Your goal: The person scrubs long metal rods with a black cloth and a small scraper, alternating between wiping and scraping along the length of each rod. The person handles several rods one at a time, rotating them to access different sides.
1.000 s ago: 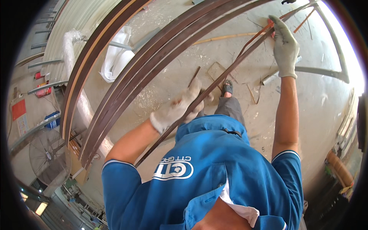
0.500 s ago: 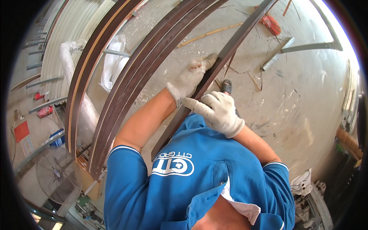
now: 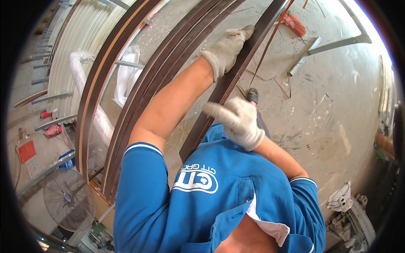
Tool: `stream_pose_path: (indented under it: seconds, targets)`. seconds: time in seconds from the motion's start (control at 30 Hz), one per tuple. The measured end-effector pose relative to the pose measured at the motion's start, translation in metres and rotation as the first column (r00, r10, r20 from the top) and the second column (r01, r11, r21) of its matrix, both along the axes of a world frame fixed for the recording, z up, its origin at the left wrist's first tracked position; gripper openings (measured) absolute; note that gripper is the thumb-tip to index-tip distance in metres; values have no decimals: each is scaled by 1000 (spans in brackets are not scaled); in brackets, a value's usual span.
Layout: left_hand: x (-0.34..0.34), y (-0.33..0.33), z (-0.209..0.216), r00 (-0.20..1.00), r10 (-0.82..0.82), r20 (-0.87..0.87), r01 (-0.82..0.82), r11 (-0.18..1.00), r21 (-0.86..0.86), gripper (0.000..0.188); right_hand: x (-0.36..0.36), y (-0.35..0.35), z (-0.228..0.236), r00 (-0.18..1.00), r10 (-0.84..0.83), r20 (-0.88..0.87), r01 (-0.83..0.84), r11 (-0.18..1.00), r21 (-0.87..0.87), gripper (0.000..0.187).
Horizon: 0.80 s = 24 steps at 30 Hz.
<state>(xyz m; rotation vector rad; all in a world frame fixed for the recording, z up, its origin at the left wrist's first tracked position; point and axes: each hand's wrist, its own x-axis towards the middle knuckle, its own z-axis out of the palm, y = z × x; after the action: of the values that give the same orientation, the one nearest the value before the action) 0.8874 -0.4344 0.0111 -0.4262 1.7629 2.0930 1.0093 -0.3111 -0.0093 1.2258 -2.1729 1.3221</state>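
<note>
A long dark brown bar (image 3: 246,59), flat and straight, slants up from my waist to the top of the head view. My left hand (image 3: 230,48), in a whitish knit glove, is closed on its left edge, its fingertips partly hidden by the bar. My right hand (image 3: 241,122), gloved alike, is just right of the bar's lower part, with the index finger stretched across it and the other fingers bent. That finger is blurred, so I cannot tell whether it touches the bar. A thin reddish-brown strip (image 3: 270,40) hangs along the bar's right side.
Curved-looking dark brown bars (image 3: 145,80) stand on my left, beside a stack of pale bars (image 3: 69,38). A fan (image 3: 69,198) stands at lower left. A red brush (image 3: 294,24) and a metal frame (image 3: 333,47) lie on the floor, far right.
My left hand has slid up and away along the bar, the arm reaching further. The right hand's index finger has moved quickly and the hand shifted slightly. More of the thin strip shows.
</note>
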Motion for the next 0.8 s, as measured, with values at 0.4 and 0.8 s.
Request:
stream_pose_path:
  seconds: [0.4, 0.8]
  targets:
    - [-17, 6, -11, 991, -52, -126, 41, 995, -91, 40, 3, 4, -23, 997, 64, 30, -63, 997, -48, 43]
    - [-17, 13, -11, 1000, -13, 24, 9, 981, 192, 42, -47, 14, -8, 963, -128, -238, 106, 989, -103, 42]
